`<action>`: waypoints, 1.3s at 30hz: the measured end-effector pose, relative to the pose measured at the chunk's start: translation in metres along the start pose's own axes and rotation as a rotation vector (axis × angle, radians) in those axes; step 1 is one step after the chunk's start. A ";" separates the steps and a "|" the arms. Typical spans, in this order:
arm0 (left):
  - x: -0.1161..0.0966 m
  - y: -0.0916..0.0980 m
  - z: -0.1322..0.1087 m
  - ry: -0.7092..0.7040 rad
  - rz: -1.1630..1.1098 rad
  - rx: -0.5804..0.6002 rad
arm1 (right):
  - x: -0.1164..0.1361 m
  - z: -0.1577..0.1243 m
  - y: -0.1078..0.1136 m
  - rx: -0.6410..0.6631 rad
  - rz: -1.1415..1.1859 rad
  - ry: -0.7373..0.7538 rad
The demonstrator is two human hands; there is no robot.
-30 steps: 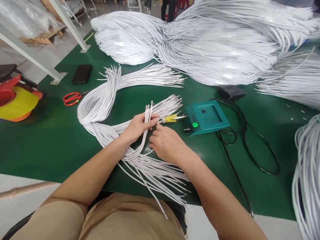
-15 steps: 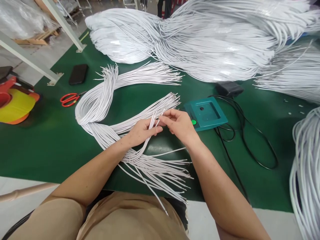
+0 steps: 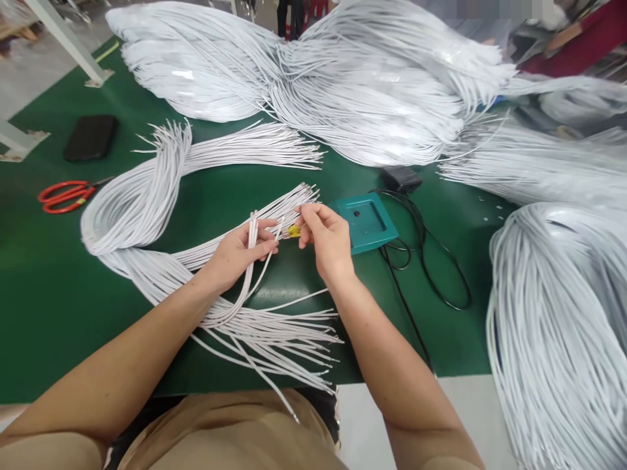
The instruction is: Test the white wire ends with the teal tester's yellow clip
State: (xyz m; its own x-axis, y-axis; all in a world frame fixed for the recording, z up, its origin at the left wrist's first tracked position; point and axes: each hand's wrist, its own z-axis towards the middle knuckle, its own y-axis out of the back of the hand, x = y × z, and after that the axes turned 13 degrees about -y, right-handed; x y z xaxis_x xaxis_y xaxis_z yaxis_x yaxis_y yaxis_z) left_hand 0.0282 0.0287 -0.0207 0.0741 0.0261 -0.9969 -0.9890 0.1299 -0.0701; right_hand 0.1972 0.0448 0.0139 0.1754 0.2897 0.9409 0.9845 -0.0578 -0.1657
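Observation:
My left hand (image 3: 240,253) is closed round a few white cables (image 3: 253,235), whose ends stand up above the thumb. One single white cable (image 3: 272,251) rises slightly apart, its tip between my two hands. My right hand (image 3: 326,236) is pinched just right of that tip; what its fingertips hold is too small to make out. A small yellow piece (image 3: 294,231) shows by its fingers. Below my hands, loose cable ends (image 3: 294,326) fan out from a looped bundle of white cables (image 3: 122,202). Another arm of the bundle (image 3: 220,243) passes behind my left hand.
A teal device (image 3: 367,225) with a square recess lies right of my hand, with a black cord (image 3: 441,251) and black block (image 3: 400,177). Red-handled scissors (image 3: 66,196) and a black case (image 3: 91,137) lie left. Large cable bundles (image 3: 372,98) fill the back; another (image 3: 553,313) hangs right.
My view has swung right, so the table's things appear further left. My right hand has drawn apart from the left, and one cable now stands away from those in my left hand. A yellow piece now shows.

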 end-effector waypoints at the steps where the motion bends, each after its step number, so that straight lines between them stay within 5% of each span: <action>1: 0.000 0.000 0.000 -0.007 0.023 -0.012 | 0.000 -0.001 0.000 -0.014 -0.043 -0.019; 6: -0.001 -0.003 -0.004 -0.036 0.188 0.016 | -0.009 -0.005 -0.003 0.023 -0.340 -0.095; 15: 0.002 -0.002 -0.001 -0.042 0.119 0.040 | -0.024 0.002 -0.008 0.157 -0.009 -0.122; 23: 0.003 -0.003 0.000 -0.029 -0.001 0.070 | -0.019 -0.001 -0.011 0.145 0.152 -0.196; 30: -0.003 -0.004 0.000 -0.042 0.017 0.007 | -0.018 0.005 -0.007 0.423 0.347 -0.445; 39: -0.009 -0.009 0.001 -0.096 -0.054 0.096 | -0.007 0.002 -0.008 0.363 0.175 -0.407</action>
State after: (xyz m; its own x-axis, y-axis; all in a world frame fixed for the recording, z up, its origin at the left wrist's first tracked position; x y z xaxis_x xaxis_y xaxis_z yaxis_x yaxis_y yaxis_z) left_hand 0.0367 0.0280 -0.0106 0.1435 0.1102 -0.9835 -0.9668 0.2278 -0.1155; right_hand 0.1879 0.0454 0.0076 0.2536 0.6541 0.7126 0.8670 0.1730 -0.4673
